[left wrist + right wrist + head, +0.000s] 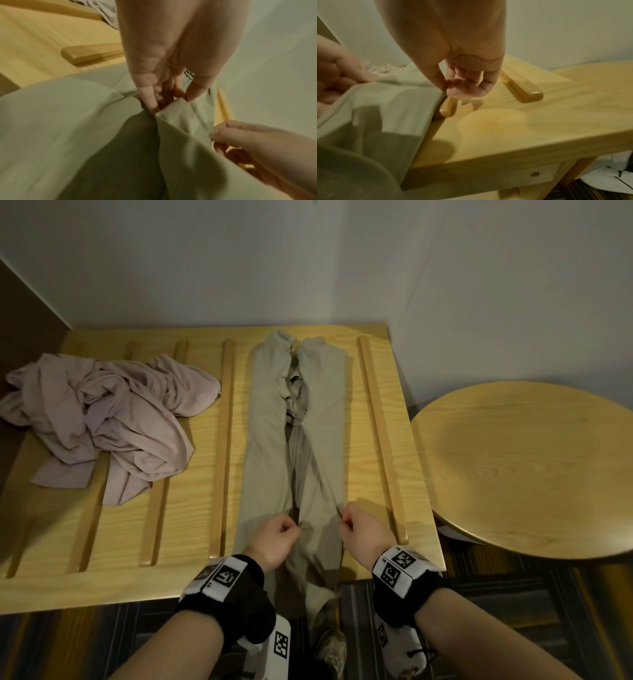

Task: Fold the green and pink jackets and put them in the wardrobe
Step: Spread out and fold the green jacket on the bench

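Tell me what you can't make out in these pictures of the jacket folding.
- Wardrobe: in no view.
- Green jacket hem: in the head view it hangs past the table edge, behind the wrist bands.
- Left hand and right hand pinch points: blurred in both wrist views.
- Pink jacket: crumpled, so sleeves and zip are hidden in its own folds.

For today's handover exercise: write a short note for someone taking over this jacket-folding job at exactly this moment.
Left hand: pinches the green jacket near its bottom edge.
Right hand: pinches the same jacket a little to the right.
Green jacket: laid lengthwise on the wooden table, sides folded in, bottom end hanging over the near edge.
Pink jacket: crumpled on the table's left side, untouched.
Done: green jacket narrowed into a strip.
Left: fold the green jacket up, fold the pink one, put both in the wardrobe, which is not in view.
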Demonstrator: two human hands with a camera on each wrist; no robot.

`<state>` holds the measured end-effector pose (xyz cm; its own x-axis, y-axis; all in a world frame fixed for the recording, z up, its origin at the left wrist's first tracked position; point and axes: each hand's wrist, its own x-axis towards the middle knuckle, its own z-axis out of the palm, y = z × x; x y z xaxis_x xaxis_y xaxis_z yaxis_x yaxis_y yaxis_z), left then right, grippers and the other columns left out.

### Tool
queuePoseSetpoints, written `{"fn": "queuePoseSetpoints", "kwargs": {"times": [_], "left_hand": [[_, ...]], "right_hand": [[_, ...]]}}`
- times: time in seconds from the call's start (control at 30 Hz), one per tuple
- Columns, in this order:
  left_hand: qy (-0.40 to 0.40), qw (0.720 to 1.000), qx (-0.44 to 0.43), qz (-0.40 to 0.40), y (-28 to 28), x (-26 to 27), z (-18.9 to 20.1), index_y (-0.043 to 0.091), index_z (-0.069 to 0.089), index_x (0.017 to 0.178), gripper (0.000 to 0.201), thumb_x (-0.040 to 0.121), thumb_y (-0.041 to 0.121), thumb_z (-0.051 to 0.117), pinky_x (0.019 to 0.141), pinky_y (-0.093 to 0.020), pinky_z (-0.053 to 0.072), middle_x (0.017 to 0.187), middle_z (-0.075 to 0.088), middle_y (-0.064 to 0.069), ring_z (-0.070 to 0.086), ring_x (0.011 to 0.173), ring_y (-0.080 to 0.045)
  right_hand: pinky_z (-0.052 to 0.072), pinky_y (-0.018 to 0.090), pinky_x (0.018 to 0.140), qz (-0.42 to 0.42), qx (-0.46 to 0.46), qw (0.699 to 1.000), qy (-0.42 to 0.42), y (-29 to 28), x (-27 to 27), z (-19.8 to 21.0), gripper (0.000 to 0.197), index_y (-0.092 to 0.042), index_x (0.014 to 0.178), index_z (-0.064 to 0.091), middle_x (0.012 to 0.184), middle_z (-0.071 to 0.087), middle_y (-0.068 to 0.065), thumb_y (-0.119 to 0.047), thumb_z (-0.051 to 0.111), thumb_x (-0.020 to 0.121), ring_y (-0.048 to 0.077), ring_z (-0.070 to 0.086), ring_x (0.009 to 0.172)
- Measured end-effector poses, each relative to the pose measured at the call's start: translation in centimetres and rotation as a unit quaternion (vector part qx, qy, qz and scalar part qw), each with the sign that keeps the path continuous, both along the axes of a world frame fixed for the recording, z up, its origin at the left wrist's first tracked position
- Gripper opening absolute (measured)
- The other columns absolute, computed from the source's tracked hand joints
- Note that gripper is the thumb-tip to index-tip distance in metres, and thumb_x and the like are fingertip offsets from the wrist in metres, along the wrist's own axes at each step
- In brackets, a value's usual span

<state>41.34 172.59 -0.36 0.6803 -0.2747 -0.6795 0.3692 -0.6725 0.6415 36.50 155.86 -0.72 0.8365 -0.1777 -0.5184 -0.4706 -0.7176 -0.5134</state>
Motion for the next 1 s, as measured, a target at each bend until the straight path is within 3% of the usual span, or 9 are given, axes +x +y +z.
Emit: {"fn": "queuePoseSetpoints", "kwargs": {"times": [0.1,0.23,0.3,0.37,0.47,0.73,0.87,0.93,1.0], "left_hand": [[-0.057,0.995,0.046,-0.067,-0.1,0.2,-0.2,0.025,0.047,0.073,0.020,0.093,0.020,0.049,0.064,-0.024,0.036,0.072,0.048,0.005,0.047,0.071,-0.013],[-0.129,0.977,0.105,-0.134,-1.3,1.1,0.2,0.020,0.048,0.079,0.011,0.087,0.022,0.056,0.067,-0.023,0.035,0.071,0.046,0.007,0.051,0.077,-0.018],[-0.153,0.978,0.092,-0.103,-2.4,1.9,0.7,0.020,0.052,0.091,0.008,0.087,0.024,0.057,0.069,-0.023,0.037,0.081,0.055,0.006,0.055,0.082,-0.017],[-0.167,0.980,0.078,-0.075,-3.7,2.8,1.1,0.018,0.055,0.110,0.022,0.089,0.025,0.057,0.073,-0.022,0.039,0.100,0.063,0.001,0.058,0.091,-0.015],[-0.158,0.977,0.108,-0.098,-5.1,3.9,1.1,0.011,0.048,0.129,0.042,0.091,0.026,0.057,0.089,-0.027,0.042,0.123,0.059,-0.006,0.056,0.112,-0.021],[-0.124,0.946,0.217,-0.206,-6.8,4.7,0.8,0.005,0.050,0.119,0.034,0.089,0.018,0.059,0.095,-0.034,0.045,0.123,0.057,-0.015,0.055,0.115,-0.029],[-0.114,0.938,0.239,-0.222,-7.4,4.5,0.8,0.005,0.053,0.121,0.029,0.093,0.013,0.051,0.096,-0.034,0.045,0.126,0.057,-0.015,0.055,0.116,-0.030],[-0.101,0.947,0.228,-0.202,-7.3,4.4,0.9,0.005,0.054,0.119,0.028,0.093,0.013,0.051,0.096,-0.035,0.046,0.125,0.057,-0.015,0.055,0.115,-0.030],[-0.089,0.962,0.196,-0.168,-7.0,4.4,1.0,0.006,0.055,0.119,0.030,0.091,0.016,0.053,0.096,-0.035,0.046,0.123,0.058,-0.015,0.055,0.113,-0.030]], "right_hand": [[0.027,0.019,0.048,-0.028,0.016,0.999,-0.029,-0.1,-0.1,0.3,0.023,-0.025,0.071,0.037,0.063,0.046,-0.010,-0.031,0.048,0.089,0.005,0.042,0.056],[0.033,0.025,0.057,-0.010,0.089,0.994,-0.068,0.2,-0.3,0.6,0.032,-0.028,0.062,0.035,0.059,0.042,-0.006,-0.022,0.051,0.088,0.010,0.041,0.058],[0.035,0.027,0.059,-0.001,0.100,0.993,-0.068,0.3,-0.2,0.8,0.031,-0.028,0.063,0.036,0.060,0.042,-0.006,-0.020,0.050,0.089,0.011,0.041,0.060],[0.036,0.026,0.061,0.003,0.112,0.991,-0.073,0.1,-0.3,0.9,0.029,-0.028,0.064,0.038,0.062,0.043,-0.006,-0.019,0.051,0.089,0.011,0.043,0.061],[0.037,0.024,0.062,-0.002,0.139,0.987,-0.084,-0.4,-0.6,1.0,0.028,-0.026,0.065,0.041,0.062,0.044,-0.007,-0.016,0.053,0.088,0.009,0.043,0.061],[0.039,0.021,0.062,0.025,0.090,0.995,-0.035,-1.9,-0.2,-0.3,0.026,-0.030,0.064,0.043,0.067,0.050,-0.008,-0.026,0.055,0.087,0.009,0.049,0.068],[0.033,0.015,0.053,0.028,0.061,0.998,-0.011,-1.9,0.6,-0.7,0.023,-0.033,0.070,0.040,0.067,0.050,-0.012,-0.032,0.052,0.090,0.008,0.051,0.067],[0.032,0.014,0.051,-0.009,0.049,0.998,-0.022,-1.8,1.3,-0.6,0.015,-0.034,0.084,0.039,0.068,0.051,-0.013,-0.040,0.051,0.091,0.002,0.049,0.061],[0.033,0.018,0.050,-0.040,0.046,0.997,-0.038,-1.6,2.2,-0.5,0.018,-0.030,0.098,0.038,0.068,0.051,-0.010,-0.041,0.051,0.092,0.004,0.048,0.058]]}}
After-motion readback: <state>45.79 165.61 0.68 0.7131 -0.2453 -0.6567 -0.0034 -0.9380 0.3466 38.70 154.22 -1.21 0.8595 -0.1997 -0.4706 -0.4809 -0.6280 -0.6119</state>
